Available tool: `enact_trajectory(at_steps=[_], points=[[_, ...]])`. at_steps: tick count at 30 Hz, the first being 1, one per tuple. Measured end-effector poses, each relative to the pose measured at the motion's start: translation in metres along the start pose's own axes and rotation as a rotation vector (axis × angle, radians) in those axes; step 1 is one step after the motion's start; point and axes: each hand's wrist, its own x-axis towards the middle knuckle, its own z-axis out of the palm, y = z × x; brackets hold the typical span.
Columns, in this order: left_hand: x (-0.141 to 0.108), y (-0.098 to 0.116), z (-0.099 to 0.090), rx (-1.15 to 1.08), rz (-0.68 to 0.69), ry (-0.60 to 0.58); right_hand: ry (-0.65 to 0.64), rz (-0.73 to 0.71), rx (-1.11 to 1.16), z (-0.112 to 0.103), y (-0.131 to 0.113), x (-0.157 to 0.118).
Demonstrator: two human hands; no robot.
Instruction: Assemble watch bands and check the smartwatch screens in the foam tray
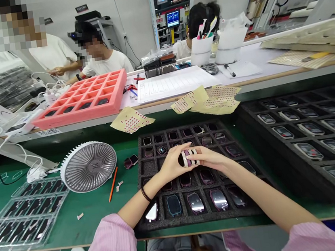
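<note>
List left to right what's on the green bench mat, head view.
Clear plastic tray → white desk fan → orange pencil → black foam tray of smartwatch bodies → larger black foam tray of rectangular devices

Watch case (187,158) mostly hidden between left hand (172,164) and right hand (211,158); its face not visible. Top-left person (53,54) cut off by frame edge, head pixelated. Entries on printed form (174,83) too small to read.
</note>
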Motion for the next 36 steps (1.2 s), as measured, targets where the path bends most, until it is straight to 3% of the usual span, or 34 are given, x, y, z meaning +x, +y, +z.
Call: enact_trajectory(at_steps=[3,9,14,16,20,22,24,31,36], points=[[0.001,-0.003,0.0,-0.019,-0.012,-0.04,0.087,-0.011,-0.009,0.0,0.006,0.002],[-0.001,-0.006,0.0,-0.054,0.004,-0.084,0.12,-0.001,-0.02,0.002,0.014,0.003],[0.003,-0.01,-0.011,-0.186,-0.02,-0.142,0.194,-0.029,-0.006,-0.005,0.012,0.005],[0.006,-0.015,-0.015,-0.312,-0.161,-0.044,0.224,-0.051,0.031,-0.012,0.011,0.006],[0.011,-0.022,-0.017,-0.747,-0.624,0.2,0.26,-0.061,0.084,-0.025,0.012,0.011],[0.013,-0.022,-0.016,-0.987,-0.788,0.228,0.271,-0.062,0.087,-0.027,0.014,0.013],[0.014,-0.022,-0.016,-1.175,-0.855,0.219,0.282,-0.064,0.089,-0.027,0.017,0.014],[0.012,-0.017,-0.02,-1.37,-0.797,0.099,0.29,-0.036,0.048,-0.019,0.021,0.012],[0.01,-0.016,-0.02,-1.427,-0.753,0.096,0.29,-0.02,0.028,-0.017,0.025,0.012]])
